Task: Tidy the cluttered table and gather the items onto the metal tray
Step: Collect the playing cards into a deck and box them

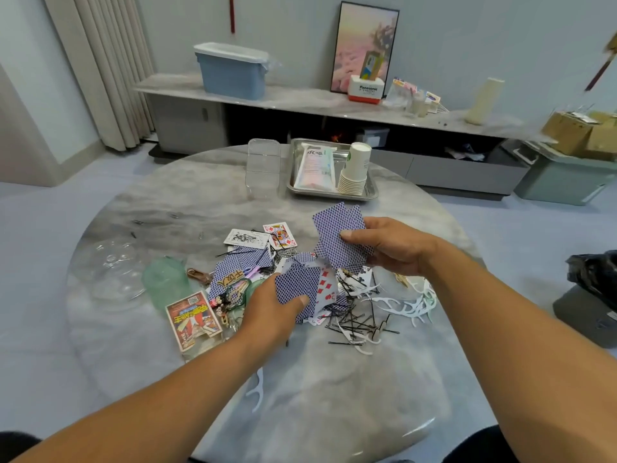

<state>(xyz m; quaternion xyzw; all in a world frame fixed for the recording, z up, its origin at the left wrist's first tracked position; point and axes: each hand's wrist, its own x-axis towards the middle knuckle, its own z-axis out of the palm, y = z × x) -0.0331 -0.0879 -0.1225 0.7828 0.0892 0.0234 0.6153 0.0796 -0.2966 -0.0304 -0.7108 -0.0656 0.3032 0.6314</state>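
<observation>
I'm mid-way through gathering the playing cards, judging by the pile still spread on the round marble table (334, 412); the metal tray (374, 194) at the far side already holds a white packet (315, 168) and a stack of paper cups (355, 172). My right hand (394, 247) holds a fanned bunch of blue-backed cards (340, 238) above the pile, thumb on top, fingers curled under. My left hand (272, 307) reaches into the clutter and pinches another blue-backed card (295, 284), thumb pressed on its lower edge. Both forearms stretch forward from the near edge, left lower, right raised. Next move, I judge: lift the left card into the right-hand bunch, then keep picking; loose cards (247, 237) lie face-up further back. Black hairpins (354, 320) and white floss picks (397, 304) are tangled with the cards, so picking needs care. The card box (192, 319) lies left of the pile, a clear plastic box (263, 167) just left of the tray.
</observation>
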